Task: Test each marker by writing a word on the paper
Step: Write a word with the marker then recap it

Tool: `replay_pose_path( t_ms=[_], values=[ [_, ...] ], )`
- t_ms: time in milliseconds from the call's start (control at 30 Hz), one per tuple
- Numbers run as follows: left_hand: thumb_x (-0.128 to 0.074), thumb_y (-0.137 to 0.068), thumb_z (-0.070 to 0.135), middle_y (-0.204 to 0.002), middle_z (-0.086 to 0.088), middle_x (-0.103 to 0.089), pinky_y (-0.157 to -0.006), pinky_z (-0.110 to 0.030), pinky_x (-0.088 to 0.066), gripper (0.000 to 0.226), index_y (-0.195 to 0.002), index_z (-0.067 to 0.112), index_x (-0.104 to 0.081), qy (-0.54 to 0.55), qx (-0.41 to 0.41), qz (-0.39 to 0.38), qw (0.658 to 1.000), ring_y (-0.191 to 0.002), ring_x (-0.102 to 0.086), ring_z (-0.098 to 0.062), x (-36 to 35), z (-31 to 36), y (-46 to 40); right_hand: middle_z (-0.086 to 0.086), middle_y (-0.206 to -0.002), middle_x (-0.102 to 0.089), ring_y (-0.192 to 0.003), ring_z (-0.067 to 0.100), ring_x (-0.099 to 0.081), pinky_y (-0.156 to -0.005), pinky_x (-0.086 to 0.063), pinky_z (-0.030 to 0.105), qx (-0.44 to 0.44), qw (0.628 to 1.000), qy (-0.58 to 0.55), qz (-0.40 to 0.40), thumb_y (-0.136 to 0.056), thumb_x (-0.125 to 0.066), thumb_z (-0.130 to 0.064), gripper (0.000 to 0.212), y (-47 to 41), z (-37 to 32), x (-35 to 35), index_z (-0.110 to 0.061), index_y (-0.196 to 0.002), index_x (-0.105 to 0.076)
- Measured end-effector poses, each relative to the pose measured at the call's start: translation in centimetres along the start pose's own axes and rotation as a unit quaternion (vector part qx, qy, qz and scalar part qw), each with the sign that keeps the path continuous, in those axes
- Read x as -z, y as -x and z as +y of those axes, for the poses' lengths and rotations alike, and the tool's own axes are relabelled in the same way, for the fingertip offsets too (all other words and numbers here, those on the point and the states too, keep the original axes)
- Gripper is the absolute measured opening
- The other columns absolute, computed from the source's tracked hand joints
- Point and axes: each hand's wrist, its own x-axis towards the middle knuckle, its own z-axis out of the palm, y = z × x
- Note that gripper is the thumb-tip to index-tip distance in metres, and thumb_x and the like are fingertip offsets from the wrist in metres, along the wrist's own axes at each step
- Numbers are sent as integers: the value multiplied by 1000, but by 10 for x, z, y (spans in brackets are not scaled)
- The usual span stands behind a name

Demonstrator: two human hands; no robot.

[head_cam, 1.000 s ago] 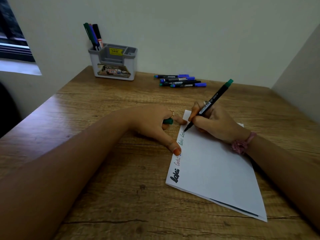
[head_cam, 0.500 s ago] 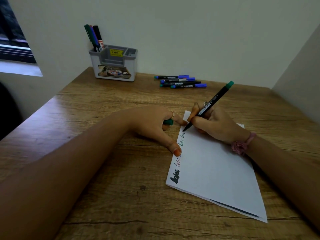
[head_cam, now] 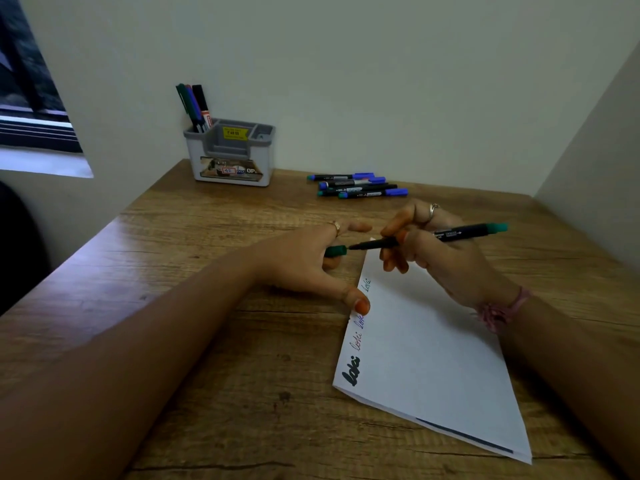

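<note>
I note the wooden worktop [head_cam: 214, 393] carrying everything in view. On it, below and to the right of both sets of fingers, lies the white paper [head_cam: 426, 358], with four test words running up its left edge: one heavy black, then red, then two thin ones.

My left hand [head_cam: 304, 265] rests at the paper's left edge, thumb tip pressed on that edge, its fingers [head_cam: 332, 263] curled round the green cap [head_cam: 335, 251]. My right hand [head_cam: 440, 251] is lifted off the sheet, fingers pinching the green marker [head_cam: 426, 237] along its barrel.

The marker lies nearly horizontal, long axis running left to right, tip aimed left at the cap's mouth and just beside it, green tail end out to the right.

Judgement: the green word is written and I am recapping. Four markers appear tested. Beyond the fingers, four loose markers [head_cam: 358, 185] lie together, well apart from the paper; I take these as still to test. The grey holder [head_cam: 230, 157], far left of the fingers, has three more markers [head_cam: 194, 105] standing in it; whether tested, I cannot tell.
</note>
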Motion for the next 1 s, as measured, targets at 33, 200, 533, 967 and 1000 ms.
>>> replay_pose_path(
  t_ms=[33, 200, 533, 967, 1000],
  values=[
    [-79, -61, 47, -150, 4, -28, -99, -29, -42, 100, -140, 45, -18, 4, -2, 2, 1000, -130, -38, -19, 0, -1, 0, 5, -64, -68, -58, 17, -64, -50, -47, 23, 1, 1000, 0, 4, -75, -52, -22, 15, 0, 0, 0, -8, -80, -54],
    [-76, -60, 50, -147, 7, -34, -87, -17, -41, 91, -136, 46, -25, 6, -16, 6, 1000, -122, -42, -13, 0, 0, 0, 9, -66, -69, -62, 18, -68, -48, -48, 23, -13, 1000, 13, 2, -78, -54, -9, 6, 1, 0, -1, -10, -76, -49],
    [-55, -83, 43, -80, 3, -57, -56, -16, -37, 45, -124, 27, -50, -54, -70, 17, 996, -64, -49, -2, 6, 1, 5, -3, -82, -75, -69, 11, -70, -60, -54, 18, 24, 992, 120, -14, -73, -72, -14, 23, 4, -6, 1, -5, -95, -70],
    [-65, -72, 6, -82, -7, -68, -63, -18, -56, 35, -107, 4, -61, 644, -23, 214, 734, -66, -66, -9, 8, 12, 0, 9, -82, -74, -71, 25, -70, -69, -57, 32, 42, 990, 10, 137, -77, -65, -14, 11, 4, -3, -2, -10, -86, -61],
    [-65, -73, 6, -83, -7, -70, -67, -20, -57, 31, -104, 5, -61, 677, -8, 229, 700, -69, -67, -9, 6, 12, -1, 9, -81, -73, -71, 25, -71, -71, -57, 33, 56, 985, 42, 155, -75, -68, -15, 11, 4, -2, -4, -13, -86, -65]
  ],
)
